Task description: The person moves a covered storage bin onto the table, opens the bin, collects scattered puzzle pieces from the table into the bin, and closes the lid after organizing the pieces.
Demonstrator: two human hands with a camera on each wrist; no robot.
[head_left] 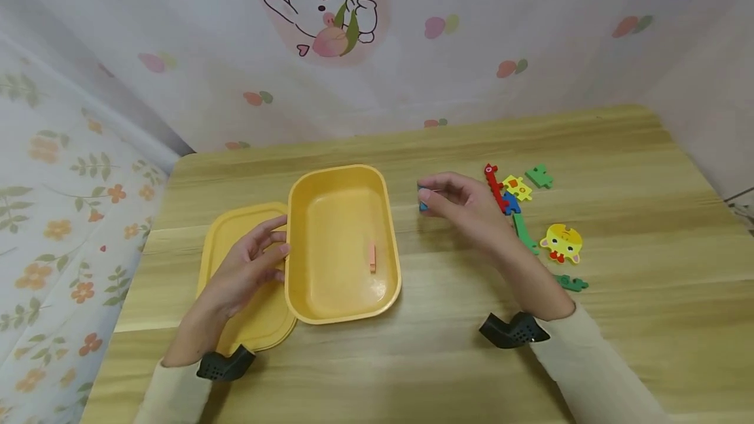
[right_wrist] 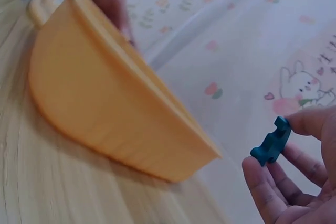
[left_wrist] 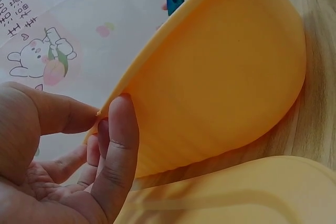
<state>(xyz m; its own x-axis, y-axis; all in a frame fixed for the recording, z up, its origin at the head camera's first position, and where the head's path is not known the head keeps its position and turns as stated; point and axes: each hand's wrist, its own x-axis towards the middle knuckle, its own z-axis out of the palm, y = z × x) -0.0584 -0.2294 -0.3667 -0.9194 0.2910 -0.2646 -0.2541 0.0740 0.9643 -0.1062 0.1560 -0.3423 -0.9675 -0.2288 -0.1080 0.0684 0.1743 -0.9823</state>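
Observation:
My left hand point(head_left: 250, 267) pinches the left rim of a yellow plastic box point(head_left: 330, 309), fingertips and thumb on its edge, as the left wrist view shows closely. Inside the box lies one small orange piece point(head_left: 372, 258), near the right wall. Between thumb and fingers my right hand point(head_left: 462, 208) holds a small teal puzzle piece point(right_wrist: 273, 142) with knobs and notches, raised to the right of the box. Part of that piece is hidden by the fingers in the head view.
A yellow lid point(head_left: 265, 326) lies partly beneath the box's left side. Right of my right hand are several puzzle pieces: a red strip point(head_left: 496, 188), a yellow piece point(head_left: 518, 188), green ones point(head_left: 538, 176) and a yellow animal head point(head_left: 562, 243). A printed curtain point(head_left: 471, 70) hangs behind the wooden table.

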